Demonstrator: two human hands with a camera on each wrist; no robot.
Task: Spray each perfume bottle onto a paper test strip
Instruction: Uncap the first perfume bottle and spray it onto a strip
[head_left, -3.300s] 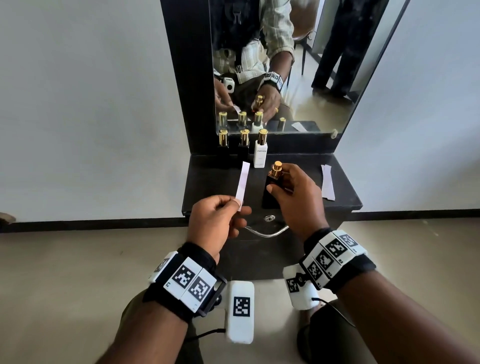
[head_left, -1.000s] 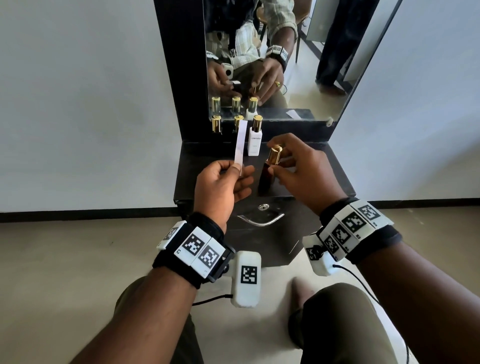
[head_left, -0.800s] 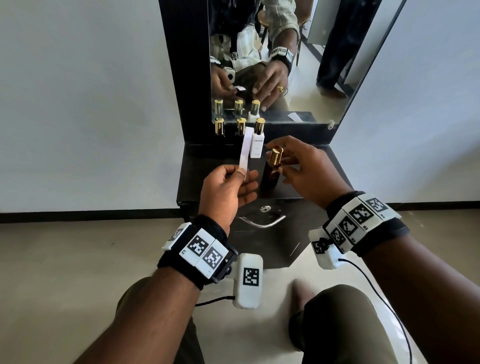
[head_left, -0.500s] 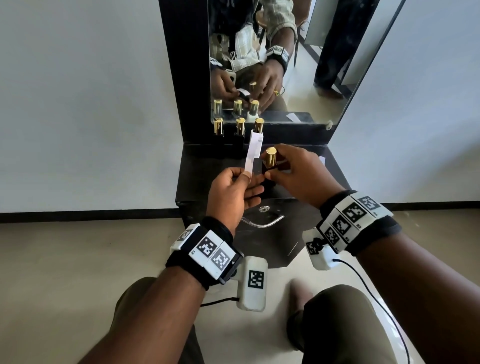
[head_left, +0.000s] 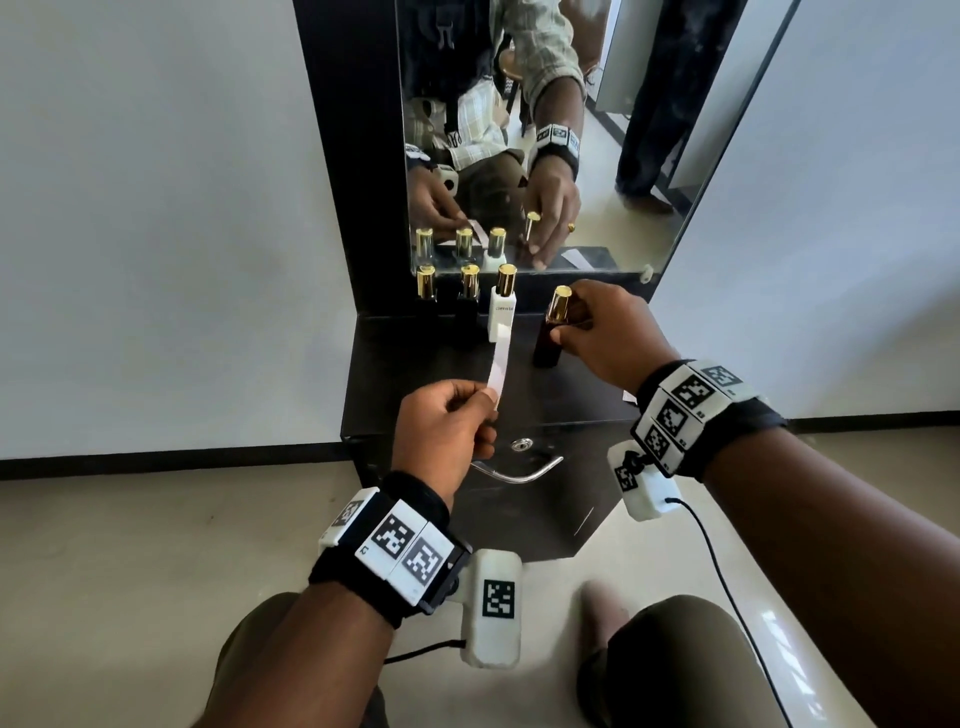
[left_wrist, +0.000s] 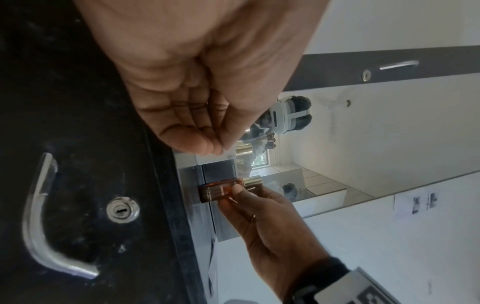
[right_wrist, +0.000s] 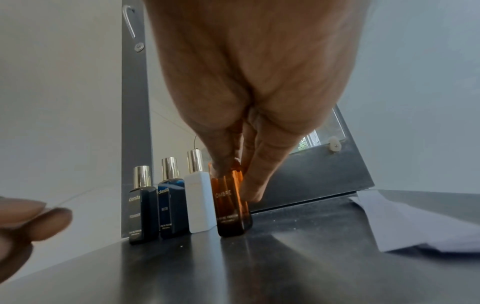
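Note:
My right hand grips an amber perfume bottle with a gold cap. The bottle stands on the black counter, just right of the white bottle. In the right wrist view my fingers wrap the amber bottle near its neck. The black bottle, blue bottle and white bottle stand in a row to its left. My left hand pinches the lower end of a white paper strip in front of the row, left of the amber bottle.
A mirror rises behind the counter and reflects the bottles and my hands. Loose paper strips lie on the counter's right side. Below the counter edge are a drawer lock and a curved metal handle.
My right hand has carried the amber bottle away from the strip, back and to the right, down onto the counter beside the white bottle. My left hand has drawn the strip slightly lower and nearer.

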